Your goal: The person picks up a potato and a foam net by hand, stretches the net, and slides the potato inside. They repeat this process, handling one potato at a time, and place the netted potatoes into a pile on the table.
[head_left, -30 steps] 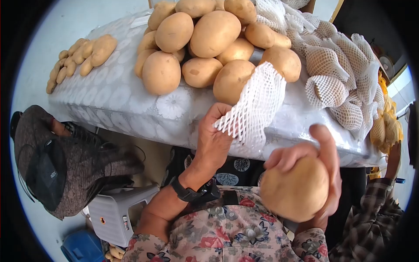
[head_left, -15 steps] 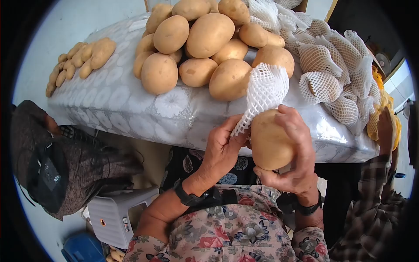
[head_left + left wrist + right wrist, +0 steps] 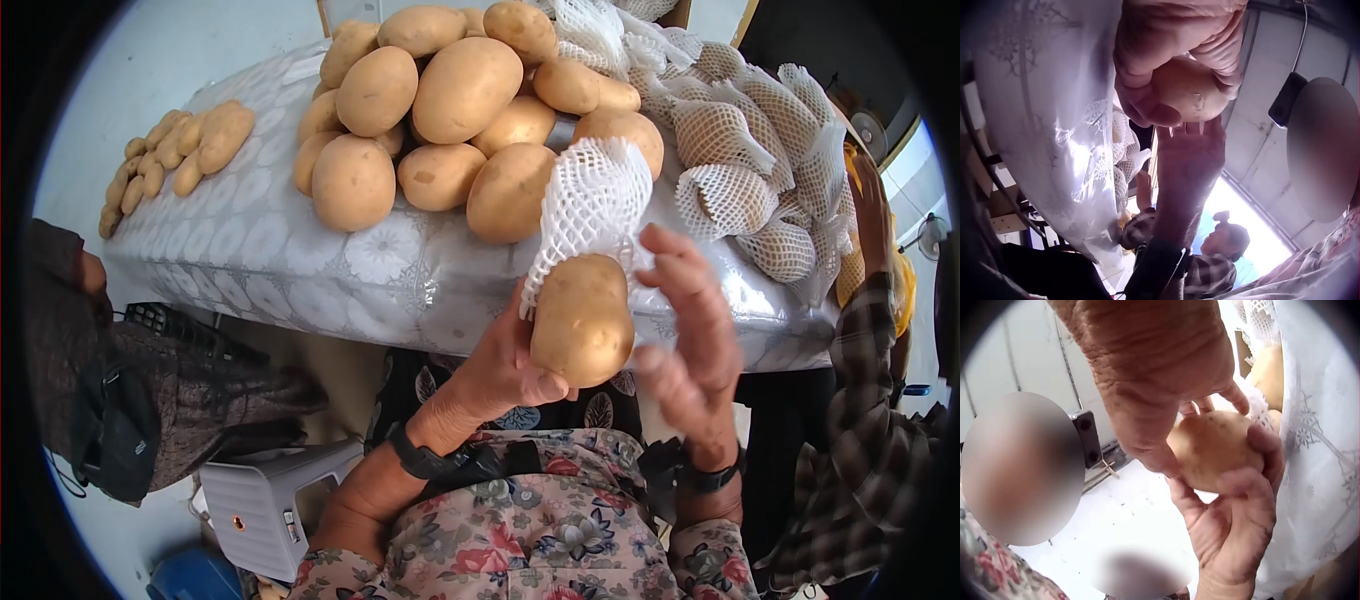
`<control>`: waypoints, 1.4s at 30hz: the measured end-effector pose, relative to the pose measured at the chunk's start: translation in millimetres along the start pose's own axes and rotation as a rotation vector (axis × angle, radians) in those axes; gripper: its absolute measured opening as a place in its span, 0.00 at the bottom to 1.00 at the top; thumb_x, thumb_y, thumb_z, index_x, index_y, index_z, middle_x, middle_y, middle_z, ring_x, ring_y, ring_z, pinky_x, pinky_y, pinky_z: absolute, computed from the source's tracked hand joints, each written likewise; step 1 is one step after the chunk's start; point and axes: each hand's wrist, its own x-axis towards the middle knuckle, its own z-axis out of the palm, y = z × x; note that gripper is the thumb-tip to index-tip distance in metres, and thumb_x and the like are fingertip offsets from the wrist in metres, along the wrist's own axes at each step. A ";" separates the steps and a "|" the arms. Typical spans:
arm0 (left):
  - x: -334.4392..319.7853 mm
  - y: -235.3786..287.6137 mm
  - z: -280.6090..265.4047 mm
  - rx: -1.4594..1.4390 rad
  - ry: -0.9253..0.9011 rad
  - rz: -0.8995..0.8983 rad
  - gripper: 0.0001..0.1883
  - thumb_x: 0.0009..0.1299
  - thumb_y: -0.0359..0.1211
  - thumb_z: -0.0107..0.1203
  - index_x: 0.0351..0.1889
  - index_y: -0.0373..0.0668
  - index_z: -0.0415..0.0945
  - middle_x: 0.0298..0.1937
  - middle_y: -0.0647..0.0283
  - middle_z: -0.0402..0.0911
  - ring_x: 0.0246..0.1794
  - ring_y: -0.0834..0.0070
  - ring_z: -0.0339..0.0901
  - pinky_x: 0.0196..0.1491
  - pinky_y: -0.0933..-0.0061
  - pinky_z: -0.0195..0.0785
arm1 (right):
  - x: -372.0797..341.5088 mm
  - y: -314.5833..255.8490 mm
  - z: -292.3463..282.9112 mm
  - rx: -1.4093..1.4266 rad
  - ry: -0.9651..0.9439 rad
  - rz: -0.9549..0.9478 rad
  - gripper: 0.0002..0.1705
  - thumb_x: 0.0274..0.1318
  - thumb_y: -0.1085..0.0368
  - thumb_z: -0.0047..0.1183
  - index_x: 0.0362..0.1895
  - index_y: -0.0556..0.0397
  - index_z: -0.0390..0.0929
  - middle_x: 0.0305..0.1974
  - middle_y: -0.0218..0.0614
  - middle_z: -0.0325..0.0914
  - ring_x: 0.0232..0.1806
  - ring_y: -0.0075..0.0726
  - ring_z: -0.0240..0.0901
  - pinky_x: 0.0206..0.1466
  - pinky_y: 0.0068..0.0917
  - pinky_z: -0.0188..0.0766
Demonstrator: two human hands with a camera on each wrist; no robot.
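Observation:
My left hand (image 3: 505, 365) grips a large potato (image 3: 583, 325) from its left side and underneath, just in front of the table edge. A white foam net sleeve (image 3: 595, 200) covers the potato's far end, its loose part standing up toward the pile. Beside the potato on the right, my right hand (image 3: 695, 345) has its fingers spread, blurred in the head view. In the right wrist view the right hand (image 3: 1160, 381) overlaps the potato (image 3: 1213, 450) from above, while the left fingers curl round it from below.
Bare potatoes (image 3: 468, 90) are piled on the cloth-covered table (image 3: 270, 240), and smaller ones (image 3: 190, 140) lie at the left. Net-wrapped potatoes (image 3: 725, 135) heap at the right. A person in a checked sleeve (image 3: 865, 340) is at the right; a grey stool (image 3: 265, 510) stands lower left.
The right hand has brought the potato to the sleeve and drawn its fingers off to the right. The left hand now holds the potato, with the sleeve over its far end.

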 end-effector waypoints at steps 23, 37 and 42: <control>1.9 -8.9 -8.8 0.088 -0.066 0.089 0.65 0.43 0.42 0.75 0.72 0.42 0.36 0.68 0.60 0.55 0.69 0.71 0.53 0.68 0.65 0.50 | 28.9 19.2 -11.9 0.262 -0.016 0.343 0.19 0.60 0.55 0.54 0.46 0.57 0.73 0.39 0.30 0.74 0.42 0.23 0.70 0.47 0.23 0.67; 0.7 -11.5 -3.7 0.117 -0.030 0.092 0.61 0.45 0.42 0.74 0.71 0.39 0.41 0.67 0.58 0.56 0.68 0.71 0.55 0.67 0.65 0.52 | 18.8 19.3 -11.0 0.061 -0.083 0.237 0.13 0.61 0.59 0.52 0.38 0.58 0.74 0.32 0.35 0.76 0.33 0.26 0.71 0.38 0.25 0.68; 6.3 -16.7 -7.1 0.076 -0.002 0.192 0.60 0.46 0.42 0.74 0.71 0.39 0.41 0.67 0.57 0.56 0.68 0.70 0.55 0.68 0.64 0.51 | 7.9 -2.6 -17.8 0.105 0.038 0.221 0.14 0.61 0.58 0.52 0.38 0.58 0.74 0.30 0.33 0.77 0.30 0.25 0.71 0.36 0.23 0.69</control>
